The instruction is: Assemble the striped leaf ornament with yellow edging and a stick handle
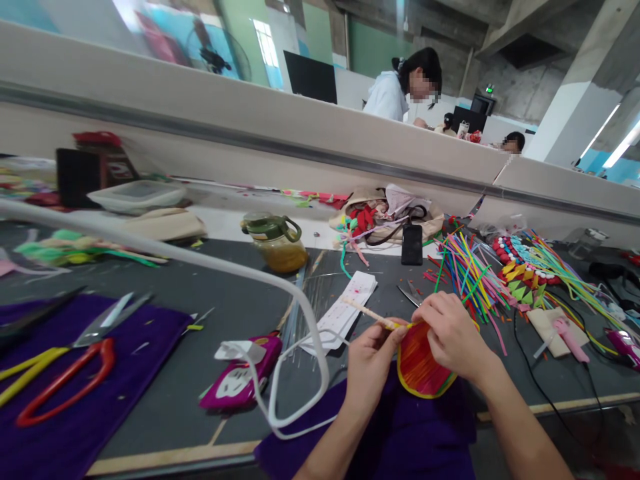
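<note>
My left hand (373,360) is closed in a pinch on a thin cream-coloured stem (367,311), which sticks out up and to the left past the fingers. Beside it, a rounded red-orange piece with a yellow rim (425,363) hangs over the purple cloth on my lap (400,433). My right hand (453,333) has its fingers closed at the upper edge of that piece and covers part of it. Yellow shows between the two hands, where stem and rim come close; whether they are joined there I cannot tell.
Bundled coloured pipe cleaners (467,270) lie behind my right hand, near a pink glue gun (570,340). A white bent tube (215,267) crosses the left side. Red-handled scissors (95,373), a jar of liquid (277,243) and a phone (412,244) are on the table.
</note>
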Tool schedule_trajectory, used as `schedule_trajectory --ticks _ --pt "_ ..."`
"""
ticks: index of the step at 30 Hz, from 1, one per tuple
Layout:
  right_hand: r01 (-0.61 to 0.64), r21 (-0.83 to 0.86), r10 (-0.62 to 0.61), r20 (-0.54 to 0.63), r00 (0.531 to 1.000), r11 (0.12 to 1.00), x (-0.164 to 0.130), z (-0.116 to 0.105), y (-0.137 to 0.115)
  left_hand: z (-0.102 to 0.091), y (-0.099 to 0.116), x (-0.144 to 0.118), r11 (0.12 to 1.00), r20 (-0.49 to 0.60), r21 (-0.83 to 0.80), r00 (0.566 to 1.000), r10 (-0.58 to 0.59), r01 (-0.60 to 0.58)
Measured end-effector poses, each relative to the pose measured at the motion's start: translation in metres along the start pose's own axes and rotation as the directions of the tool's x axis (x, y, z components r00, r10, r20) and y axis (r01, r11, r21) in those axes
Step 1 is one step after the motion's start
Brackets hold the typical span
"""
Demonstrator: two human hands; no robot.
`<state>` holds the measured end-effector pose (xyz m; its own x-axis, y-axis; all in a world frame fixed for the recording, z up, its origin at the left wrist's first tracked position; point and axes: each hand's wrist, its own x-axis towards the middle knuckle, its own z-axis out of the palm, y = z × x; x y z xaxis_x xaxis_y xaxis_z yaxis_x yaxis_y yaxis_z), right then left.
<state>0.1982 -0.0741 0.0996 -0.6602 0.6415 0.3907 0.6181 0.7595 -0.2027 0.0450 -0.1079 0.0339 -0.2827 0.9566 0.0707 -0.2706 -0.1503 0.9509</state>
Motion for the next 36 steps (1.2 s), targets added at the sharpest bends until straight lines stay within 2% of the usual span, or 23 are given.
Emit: schedule_trajectory --ticks 7,10,12,14,19,25,36 --pt "0.031 -0.04 -0.029 0.035 0.999 0.999 0.001 0.0 -0.003 0.0 -0.001 -0.001 1.0 0.005 0.005 1.0 -0.008 0.007" --pt "0.017 0.048 -0.015 -0.053 0.998 0.999 -0.003 -0.006 0.006 -0.002 0.0 0.0 1.0 -0.011 0.003 1.0 -0.004 0.004" --pt "-0.041 0.128 0.059 -0.144 0.988 0.991 -0.007 -0.013 0.017 -0.004 0.001 0.001 1.0 -0.023 0.007 1.0 -0.004 0.004" --pt "-0.107 0.173 0.139 -0.186 0.973 0.979 -0.012 -0.018 0.029 -0.005 0.001 0.001 1.0 -0.035 0.011 0.999 -0.008 0.009" --pt "-0.177 0.16 0.201 -0.145 0.969 0.971 -0.021 -0.015 0.046 -0.006 -0.002 0.002 1.0 -0.055 0.017 0.998 -0.014 0.015" --pt "-0.155 0.182 0.176 -0.103 0.979 0.971 -0.021 -0.004 0.041 -0.007 -0.004 0.003 0.999 -0.043 -0.031 0.998 -0.034 0.033" --pt "-0.163 0.135 0.172 -0.052 0.984 0.977 -0.02 -0.004 0.04 -0.007 -0.008 0.001 0.997 -0.058 -0.055 0.997 -0.048 0.044"
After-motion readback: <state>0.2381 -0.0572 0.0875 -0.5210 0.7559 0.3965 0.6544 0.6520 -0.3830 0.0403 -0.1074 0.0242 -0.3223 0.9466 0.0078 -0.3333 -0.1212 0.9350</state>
